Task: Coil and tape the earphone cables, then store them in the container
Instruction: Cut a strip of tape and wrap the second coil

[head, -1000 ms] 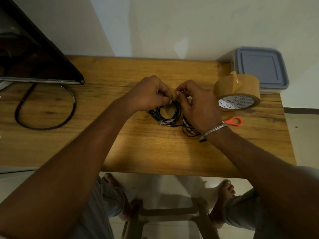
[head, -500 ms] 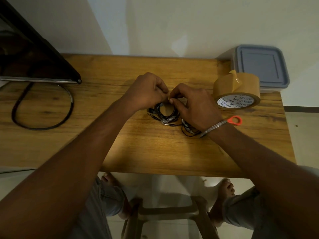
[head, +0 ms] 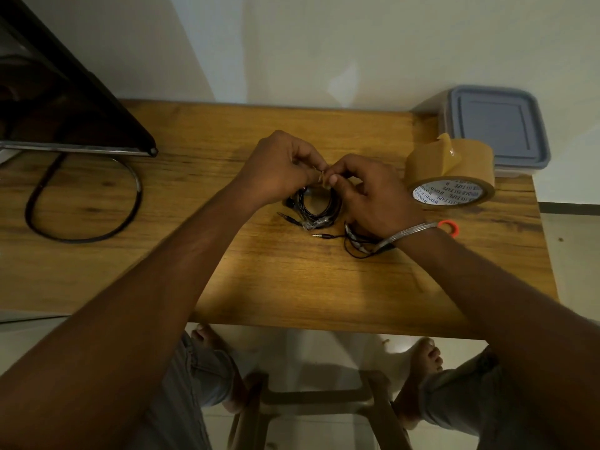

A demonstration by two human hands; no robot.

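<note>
Occupying most of the view: one wooden surface (head: 292,280), set against a pale wall (head: 324,43), with light floor (head: 324,345) showing past its near edge. Far left: a dark screen (head: 58,102), cut off by the frame, with a black lead (head: 136,196) looping on the wood below it. Far right corner: a container (head: 496,125), grey-blue lid on, contents not visible. Just in front of it: a brown tape roll (head: 451,170) lying on its side, loose end turned up. Centre: left hand (head: 279,167) and right hand (head: 373,196) meet fingertip to fingertip, the grip of each pinching a small strip of tape (head: 323,178) directly above a coiled earphone cable (head: 311,212). That coil lies on the wood, its far side hidden by the fingers; whether the strip already touches it cannot be told. A second earphone bundle (head: 357,245) lies beneath the right wrist, largely covered, one jack plug (head: 319,235) pointing left. A metal bangle (head: 409,233) circles that wrist. Behind it, only an orange-red handle loop (head: 449,227) shows; the tool it belongs to is hidden. Below the surface edge: a wooden stool (head: 318,397), knees and bare feet, dim and partly cropped.
</note>
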